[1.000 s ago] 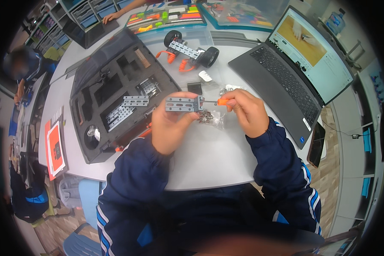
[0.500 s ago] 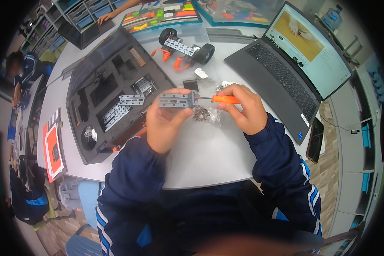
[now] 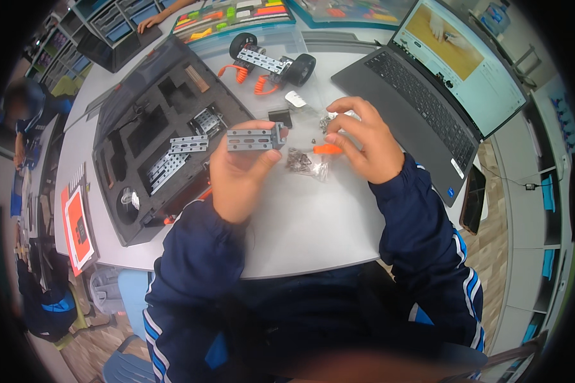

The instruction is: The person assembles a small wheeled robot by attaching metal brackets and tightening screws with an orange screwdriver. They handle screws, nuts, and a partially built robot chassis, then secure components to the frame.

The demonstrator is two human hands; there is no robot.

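Note:
My left hand (image 3: 235, 182) holds a grey metal channel piece (image 3: 252, 140) with rows of holes, gripped between thumb and fingers. An upright grey plate stands at the channel's right end. My right hand (image 3: 366, 143) hovers to its right, fingers bent and spread apart. Under its thumb shows the orange handle of a screwdriver (image 3: 326, 149); its shaft is hidden. Close by lie a clear bag of small screws (image 3: 300, 162) and a small dark loose part (image 3: 314, 141). More small hardware (image 3: 326, 121) shows partly behind my right fingertips.
An open dark case (image 3: 144, 121) with foam and metal parts stands on the left. Beyond my hands is a wheeled chassis (image 3: 262, 62) with orange coiled cables. On the right are a laptop (image 3: 402, 115) and a phone (image 3: 472, 201). Another person's hand (image 3: 151, 23) rests far left.
My right hand has taken the screwdriver away from the channel, and its fingers have spread. The orange handle now sits lower, below the thumb. My left hand still holds the channel, shifted slightly left.

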